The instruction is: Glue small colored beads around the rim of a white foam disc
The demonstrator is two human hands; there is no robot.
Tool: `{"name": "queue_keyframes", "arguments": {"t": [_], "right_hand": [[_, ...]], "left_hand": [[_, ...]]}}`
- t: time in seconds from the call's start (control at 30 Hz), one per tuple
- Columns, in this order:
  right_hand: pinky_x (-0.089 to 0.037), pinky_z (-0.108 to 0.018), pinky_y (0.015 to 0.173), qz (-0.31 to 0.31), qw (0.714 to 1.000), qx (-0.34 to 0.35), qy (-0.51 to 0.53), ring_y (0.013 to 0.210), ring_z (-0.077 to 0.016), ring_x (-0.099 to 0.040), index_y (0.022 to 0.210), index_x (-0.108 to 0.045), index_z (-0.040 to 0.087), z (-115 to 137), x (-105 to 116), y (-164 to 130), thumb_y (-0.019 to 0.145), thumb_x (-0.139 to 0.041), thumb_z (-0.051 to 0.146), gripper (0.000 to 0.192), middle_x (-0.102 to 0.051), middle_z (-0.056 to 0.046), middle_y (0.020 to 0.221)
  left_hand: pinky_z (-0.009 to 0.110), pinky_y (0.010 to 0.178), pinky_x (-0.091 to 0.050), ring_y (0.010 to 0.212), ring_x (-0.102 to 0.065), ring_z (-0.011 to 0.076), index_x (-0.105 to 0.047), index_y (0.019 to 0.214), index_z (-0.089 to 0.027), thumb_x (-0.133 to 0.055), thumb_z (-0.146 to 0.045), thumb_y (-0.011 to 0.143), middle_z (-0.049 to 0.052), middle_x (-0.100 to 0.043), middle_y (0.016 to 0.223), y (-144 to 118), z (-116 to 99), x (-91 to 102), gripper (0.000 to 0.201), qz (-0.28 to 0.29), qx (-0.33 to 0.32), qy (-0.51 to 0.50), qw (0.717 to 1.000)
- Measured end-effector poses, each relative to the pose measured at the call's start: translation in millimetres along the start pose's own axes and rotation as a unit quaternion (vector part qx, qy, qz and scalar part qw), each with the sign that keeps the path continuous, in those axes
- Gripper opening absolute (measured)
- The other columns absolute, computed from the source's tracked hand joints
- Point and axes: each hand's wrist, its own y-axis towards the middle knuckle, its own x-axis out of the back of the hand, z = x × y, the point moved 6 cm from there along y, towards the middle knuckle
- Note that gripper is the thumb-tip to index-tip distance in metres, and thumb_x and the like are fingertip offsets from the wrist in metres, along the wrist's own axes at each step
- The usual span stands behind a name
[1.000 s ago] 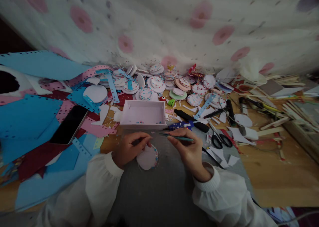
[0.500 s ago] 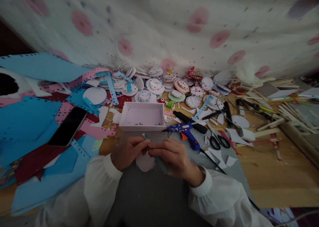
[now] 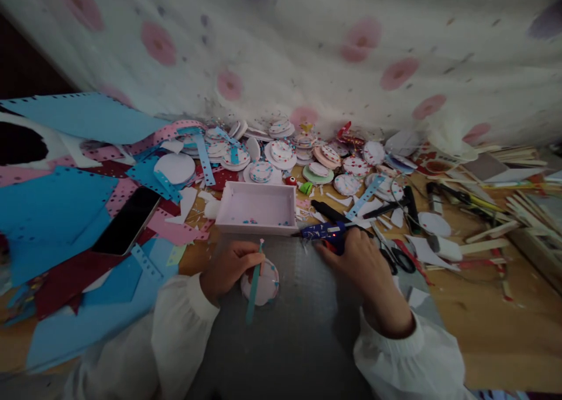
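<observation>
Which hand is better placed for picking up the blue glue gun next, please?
Probably the right hand: it is at the handle of the blue glue gun. The left hand seems less suitable, because it is farther away and holds the slim teal tool.

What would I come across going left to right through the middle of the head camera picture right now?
Black phone → left hand holding a slim teal tool → right hand at the blue glue gun → white disc → wooden sticks.
</observation>
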Motion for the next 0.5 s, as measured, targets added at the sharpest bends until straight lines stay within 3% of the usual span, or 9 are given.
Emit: {"name": "queue_keyframes", "arguments": {"t": [0.1,0.23,0.37,0.5], "right_hand": [[-0.041,-0.035,0.073,0.045,0.999,0.017,-0.008,0.091,-0.0326,-0.063,0.091,-0.052,0.011,2,-8,0,0.08,-0.057,0.046,0.038,-0.064,-0.019,0.091],[-0.039,-0.031,0.061,0.059,0.997,-0.012,0.058,0.076,-0.0276,-0.065,0.091,-0.051,0.014,-8,-4,5,0.078,-0.055,0.043,0.031,-0.066,-0.013,0.079],[-0.038,-0.029,0.053,0.0,0.985,-0.033,0.171,0.062,-0.0232,-0.061,0.095,-0.051,0.017,-19,6,13,0.067,-0.061,0.039,0.037,-0.063,-0.006,0.07],[-0.043,-0.027,0.054,-0.042,0.943,0.013,0.331,0.057,-0.0169,-0.057,0.09,-0.053,0.021,-11,9,13,0.064,-0.063,0.033,0.031,-0.06,0.001,0.066]], "left_hand": [[0.019,0.044,-0.032,0.045,-0.045,0.0083,-0.057,0.058,-0.014,-0.055,-0.034,0.078,-0.003,-0.051,0.051,0,0,-1.7,0.029,0.035,0.0,0.015,0.999],[0.02,0.045,-0.032,0.046,-0.046,0.0087,-0.056,0.057,-0.014,-0.055,-0.034,0.078,-0.003,-0.051,0.05,1,-1,-1.5,0.028,0.039,0.0,0.033,0.999],[0.02,0.044,-0.03,0.043,-0.04,0.0078,-0.052,0.053,-0.015,-0.053,-0.034,0.076,-0.003,-0.047,0.047,1,-7,-4.0,0.03,0.04,0.002,0.041,0.998],[0.02,0.044,-0.027,0.042,-0.036,0.0073,-0.047,0.049,-0.016,-0.052,-0.035,0.074,-0.004,-0.042,0.044,1,-11,-5.2,0.032,0.045,0.004,0.046,0.998]]}}
